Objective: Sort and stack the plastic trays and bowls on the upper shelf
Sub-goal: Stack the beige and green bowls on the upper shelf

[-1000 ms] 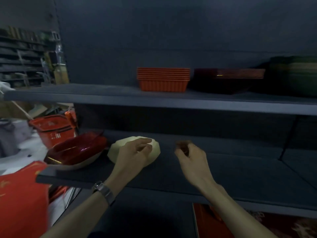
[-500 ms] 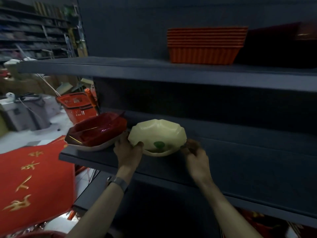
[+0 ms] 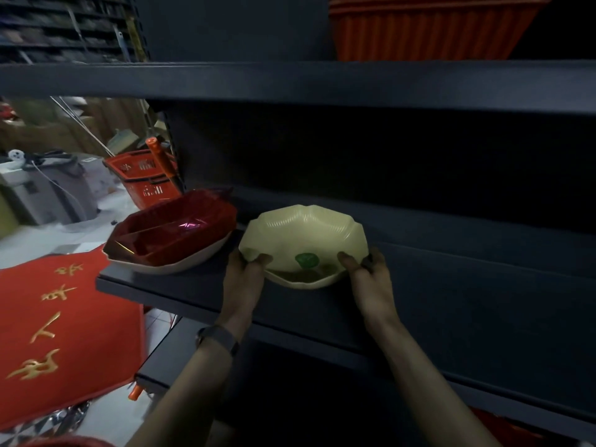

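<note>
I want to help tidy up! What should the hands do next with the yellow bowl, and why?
Probably lift it up toward the upper shelf. Both the left hand and the right hand already grip the cream bowl by its near rim, tilted off the lower shelf. The orange trays sit stacked up there, where sorted pieces belong.
</note>
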The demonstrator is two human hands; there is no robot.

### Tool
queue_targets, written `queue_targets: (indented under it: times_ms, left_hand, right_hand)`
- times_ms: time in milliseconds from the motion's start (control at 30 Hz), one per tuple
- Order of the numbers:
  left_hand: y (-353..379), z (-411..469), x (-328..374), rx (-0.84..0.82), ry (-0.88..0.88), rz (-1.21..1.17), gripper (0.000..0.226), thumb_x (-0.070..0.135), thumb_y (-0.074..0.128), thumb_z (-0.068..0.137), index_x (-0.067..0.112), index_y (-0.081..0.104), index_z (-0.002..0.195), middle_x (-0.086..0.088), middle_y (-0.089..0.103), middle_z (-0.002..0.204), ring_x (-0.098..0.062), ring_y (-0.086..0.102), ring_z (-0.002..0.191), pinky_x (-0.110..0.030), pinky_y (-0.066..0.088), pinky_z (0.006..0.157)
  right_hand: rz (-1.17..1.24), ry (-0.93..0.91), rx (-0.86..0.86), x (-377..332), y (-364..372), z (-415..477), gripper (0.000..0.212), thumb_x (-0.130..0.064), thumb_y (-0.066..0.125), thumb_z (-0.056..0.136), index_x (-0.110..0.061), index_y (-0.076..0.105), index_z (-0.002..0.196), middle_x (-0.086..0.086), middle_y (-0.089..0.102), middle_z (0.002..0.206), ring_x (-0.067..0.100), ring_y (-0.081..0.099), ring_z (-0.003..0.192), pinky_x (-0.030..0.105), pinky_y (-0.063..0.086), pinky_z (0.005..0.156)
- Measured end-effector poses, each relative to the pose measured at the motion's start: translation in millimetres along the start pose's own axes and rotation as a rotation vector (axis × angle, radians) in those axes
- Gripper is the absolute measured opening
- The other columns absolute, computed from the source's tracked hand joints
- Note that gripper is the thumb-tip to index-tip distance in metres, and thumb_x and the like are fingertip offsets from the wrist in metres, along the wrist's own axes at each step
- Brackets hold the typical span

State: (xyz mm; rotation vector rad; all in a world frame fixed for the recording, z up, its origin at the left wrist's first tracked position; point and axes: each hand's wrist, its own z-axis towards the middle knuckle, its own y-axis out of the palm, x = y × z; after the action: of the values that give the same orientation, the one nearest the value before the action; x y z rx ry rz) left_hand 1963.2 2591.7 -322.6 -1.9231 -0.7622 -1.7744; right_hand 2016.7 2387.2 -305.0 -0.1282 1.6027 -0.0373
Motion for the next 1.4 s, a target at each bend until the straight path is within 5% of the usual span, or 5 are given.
queue_targets:
  times_ms: [400,667,967,1167,1400]
  left_hand:
    - [-2.0,-6.7,-23.0,0.030,0.130,0.014,0.074,0.037,0.069,0.067,0.017,0.059,0.137,-0.008,0.072,0.128,-0.031,0.066,0.122,-0.055,0.053,0.105]
    - [-0.6,-23.1,-2.8,-0.080,-0.004,-0.190,0.041,0.006,0.063,0.095,0.016,0.059,0.134,-0.009,0.073,0.127,-0.024,0.075,0.108,-0.030,0.064,0.078]
    - [-7.6,-59.1,26.4,-0.377,-0.276,-0.520,0.036,0.021,0.050,0.096,0.020,0.071,0.125,-0.012,0.078,0.116,-0.033,0.077,0.095,-0.050,0.061,0.074]
    - [11.2,-84.1,23.6,-0.416,-0.303,-0.480,0.033,0.008,0.045,0.090,0.019,0.067,0.112,-0.009,0.078,0.097,-0.036,0.069,0.100,-0.063,0.053,0.096]
    - [36.5,-130.6,30.9,-0.454,-0.324,-0.482,0.043,0.005,0.047,0.087,0.017,0.065,0.124,-0.014,0.074,0.115,-0.039,0.068,0.108,-0.066,0.058,0.087]
  right_hand:
    - [0.170,-0.009,-0.013,17.1,8.9,-6.5,0.067,-0.040,0.072,0.068,-0.043,0.054,0.132,-0.011,0.073,0.120,0.021,0.069,0.116,0.055,0.058,0.100]
    - [0.311,-0.040,0.046,8.8,-19.2,-20.9,0.045,0.010,0.056,0.091,-0.019,0.071,0.122,0.002,0.079,0.100,0.028,0.076,0.102,0.049,0.067,0.078]
    - [0.223,-0.047,-0.004,-8.6,-80.0,-49.8,0.044,0.010,0.051,0.094,-0.015,0.072,0.124,0.013,0.076,0.102,0.023,0.079,0.080,0.031,0.061,0.060]
    - [0.305,-0.037,0.057,-6.0,-111.7,-65.4,0.029,-0.007,0.058,0.101,-0.022,0.074,0.120,0.010,0.077,0.117,0.026,0.077,0.103,0.033,0.062,0.066]
    - [0.420,-0.004,0.062,4.8,-142.3,-113.7,0.034,-0.007,0.062,0.099,-0.026,0.073,0.126,0.009,0.075,0.123,0.034,0.069,0.118,0.035,0.060,0.072]
